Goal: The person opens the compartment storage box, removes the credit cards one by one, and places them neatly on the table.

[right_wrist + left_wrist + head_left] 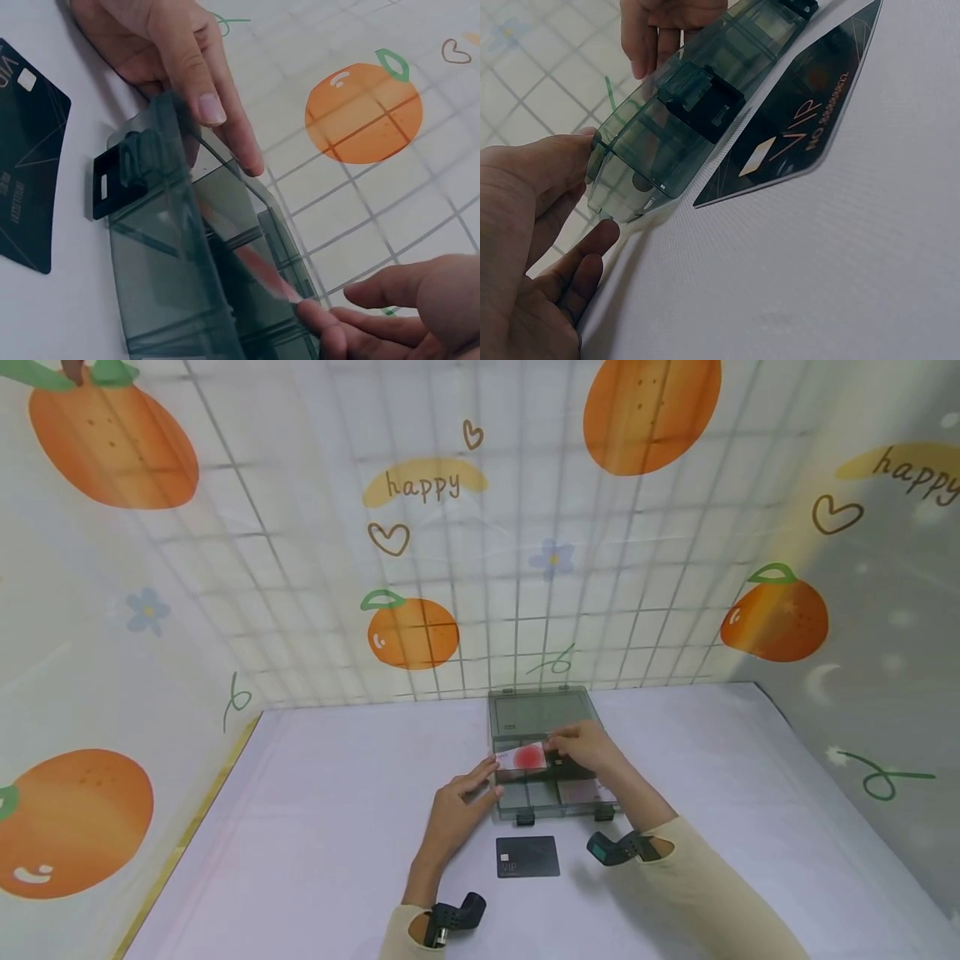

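Note:
A translucent grey-green plastic case (543, 714) lies with its lid swung back and its compartments exposed. My left hand (453, 810) holds the case's front left corner, thumb and fingers at its edge. Over the middle compartments my right hand (585, 743) pinches the right end of a white card with a red circle (528, 757). The card slants within the case in the right wrist view (266, 274), where it is blurred. A black VIP card (528, 857) lies flat on the table in front of the case.
Two black latches (526, 817) line the case's front edge. A pinkish card (579, 792) sits in the front right compartment, and something dark (566, 768) lies beneath the right hand. Behind the white table (337, 827) hangs a curtain printed with oranges (412, 635) over a wire grid.

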Action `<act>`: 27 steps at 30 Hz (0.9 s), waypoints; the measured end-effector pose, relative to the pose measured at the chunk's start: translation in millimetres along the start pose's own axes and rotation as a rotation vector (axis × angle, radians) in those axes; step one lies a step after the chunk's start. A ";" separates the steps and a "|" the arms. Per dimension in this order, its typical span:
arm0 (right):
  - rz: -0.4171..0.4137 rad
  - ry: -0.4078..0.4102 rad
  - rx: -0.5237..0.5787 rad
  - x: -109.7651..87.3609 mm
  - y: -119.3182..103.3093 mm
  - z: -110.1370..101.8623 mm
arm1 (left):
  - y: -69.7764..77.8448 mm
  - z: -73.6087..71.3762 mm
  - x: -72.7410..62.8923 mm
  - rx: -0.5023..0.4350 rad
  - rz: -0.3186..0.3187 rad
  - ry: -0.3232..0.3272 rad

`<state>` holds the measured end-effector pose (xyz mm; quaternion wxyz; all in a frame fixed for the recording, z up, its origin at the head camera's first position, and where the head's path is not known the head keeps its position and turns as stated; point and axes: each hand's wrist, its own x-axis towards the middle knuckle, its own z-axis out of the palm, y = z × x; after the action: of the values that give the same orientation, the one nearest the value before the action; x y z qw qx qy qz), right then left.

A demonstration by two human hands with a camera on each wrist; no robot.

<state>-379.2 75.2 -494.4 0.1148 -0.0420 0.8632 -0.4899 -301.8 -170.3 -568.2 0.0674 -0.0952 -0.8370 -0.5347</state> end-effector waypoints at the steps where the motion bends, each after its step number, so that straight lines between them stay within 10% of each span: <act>1: -0.003 0.009 0.001 0.2 0.3 0.7 | 0.2 -0.1 -0.1 0.000 -0.003 -0.001; 27: -0.038 0.102 -0.064 3.4 1.7 11.3 | 0.8 -1.9 -0.4 -0.007 0.013 -0.007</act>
<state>-379.7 66.1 -502.0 0.0599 -0.0373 0.8822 -0.4656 -301.2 -171.7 -566.8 0.0674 -0.1028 -0.8346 -0.5369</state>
